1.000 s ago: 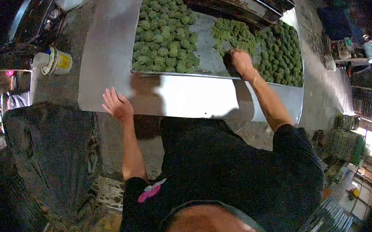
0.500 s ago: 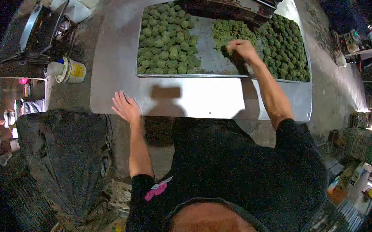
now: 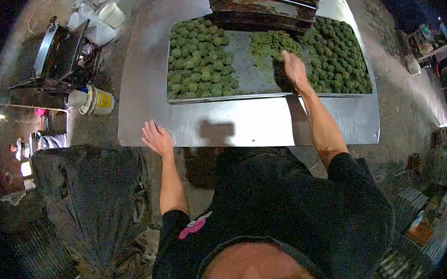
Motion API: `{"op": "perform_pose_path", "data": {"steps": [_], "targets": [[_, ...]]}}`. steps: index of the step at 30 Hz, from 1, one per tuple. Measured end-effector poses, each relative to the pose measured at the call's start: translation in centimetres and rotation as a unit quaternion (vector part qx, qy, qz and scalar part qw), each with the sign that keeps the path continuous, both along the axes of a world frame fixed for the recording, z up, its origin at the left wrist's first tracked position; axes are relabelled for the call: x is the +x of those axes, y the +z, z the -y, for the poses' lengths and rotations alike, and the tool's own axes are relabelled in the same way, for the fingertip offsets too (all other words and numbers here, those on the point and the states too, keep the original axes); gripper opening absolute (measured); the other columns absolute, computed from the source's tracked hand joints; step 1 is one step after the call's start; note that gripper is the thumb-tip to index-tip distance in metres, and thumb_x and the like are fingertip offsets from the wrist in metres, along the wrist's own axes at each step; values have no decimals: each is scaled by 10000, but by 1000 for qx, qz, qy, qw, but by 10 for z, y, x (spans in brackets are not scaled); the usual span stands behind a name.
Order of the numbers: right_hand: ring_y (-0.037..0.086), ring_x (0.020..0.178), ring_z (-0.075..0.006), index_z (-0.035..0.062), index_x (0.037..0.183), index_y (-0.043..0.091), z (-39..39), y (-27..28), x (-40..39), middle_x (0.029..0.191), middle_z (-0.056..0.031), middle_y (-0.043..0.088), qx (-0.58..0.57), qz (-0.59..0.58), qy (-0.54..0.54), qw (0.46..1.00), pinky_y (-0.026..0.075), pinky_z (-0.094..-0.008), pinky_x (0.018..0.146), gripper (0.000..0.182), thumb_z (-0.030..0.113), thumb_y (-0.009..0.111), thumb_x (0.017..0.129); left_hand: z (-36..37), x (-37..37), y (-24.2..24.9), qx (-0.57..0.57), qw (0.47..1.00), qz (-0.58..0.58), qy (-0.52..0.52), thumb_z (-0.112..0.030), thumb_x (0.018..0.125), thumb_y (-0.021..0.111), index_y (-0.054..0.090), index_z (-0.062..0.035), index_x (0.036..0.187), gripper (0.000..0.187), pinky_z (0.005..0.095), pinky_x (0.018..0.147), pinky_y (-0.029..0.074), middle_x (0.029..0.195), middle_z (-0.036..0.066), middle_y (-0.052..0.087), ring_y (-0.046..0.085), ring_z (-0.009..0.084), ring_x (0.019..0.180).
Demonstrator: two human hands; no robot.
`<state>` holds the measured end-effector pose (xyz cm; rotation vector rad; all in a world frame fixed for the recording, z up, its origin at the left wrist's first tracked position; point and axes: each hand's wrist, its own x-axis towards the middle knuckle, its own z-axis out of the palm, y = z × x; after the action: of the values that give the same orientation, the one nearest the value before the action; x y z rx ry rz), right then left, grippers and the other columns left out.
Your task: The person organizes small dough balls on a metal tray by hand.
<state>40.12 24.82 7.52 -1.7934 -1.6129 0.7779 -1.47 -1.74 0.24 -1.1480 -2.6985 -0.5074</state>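
My left hand (image 3: 158, 138) rests on the front left edge of the metal table (image 3: 144, 114), fingers spread and holding nothing. My right hand (image 3: 294, 68) is over the shallow metal tray (image 3: 247, 65), close to a heap of loose green crumbly mixture (image 3: 274, 46). Its fingers look curled together, and whatever they may hold is hidden. Rounded green balls (image 3: 199, 58) fill the tray's left side in rows. Darker green balls (image 3: 337, 59) cover its right side.
Dark stacked trays (image 3: 263, 4) stand at the table's far side, over the tray's back edge. A bucket with a yellow label (image 3: 101, 101) is on the floor to the left. Nearer me on that side is something under a dark cover (image 3: 93, 200).
My right hand has shifted slightly within the tray, near the crumbly heap. The camera view has turned a little. My left hand stays at the table edge.
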Motion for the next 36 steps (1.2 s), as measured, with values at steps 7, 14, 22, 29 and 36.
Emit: {"op": "perform_pose_path", "data": {"steps": [7,14,22,29,36], "targets": [[597,799,-424,37,896,591,7,-1,16,889,-241,618,65,148,106,981,481,-459,721,208,211,560,787,1,2,3,-21,1000,-1,1,-232,888,392,441,-149,1311,434,505,1096,105,1421,53,352,243,254,1347],[592,790,-424,17,744,626,9,1,27,780,-247,606,80,73,92,990,462,-465,694,388,376,528,851,1,1,-2,2,1000,-10,0,-222,880,398,444,-144,1307,437,517,1088,112,1421,55,356,257,262,1342],[609,698,-223,0,836,581,23,16,37,754,-151,620,-82,-293,-11,953,475,-351,620,329,313,505,901,-1,1,-2,-5,1000,8,13,-235,882,399,439,-149,1316,444,513,1093,102,1427,52,349,252,254,1346],[543,573,-153,83,898,541,25,9,50,726,-51,581,-116,-667,-111,728,454,-261,510,248,329,517,920,-2,3,1,6,1000,-4,5,-239,889,394,440,-154,1316,438,514,1090,112,1417,57,364,261,253,1341],[414,424,-100,104,667,492,18,21,28,547,-11,479,-43,-324,-97,940,307,-246,391,343,345,522,909,3,-1,-4,-2,1000,-12,-5,-244,887,397,445,-141,1310,438,521,1083,133,1415,60,367,266,266,1338]]}}
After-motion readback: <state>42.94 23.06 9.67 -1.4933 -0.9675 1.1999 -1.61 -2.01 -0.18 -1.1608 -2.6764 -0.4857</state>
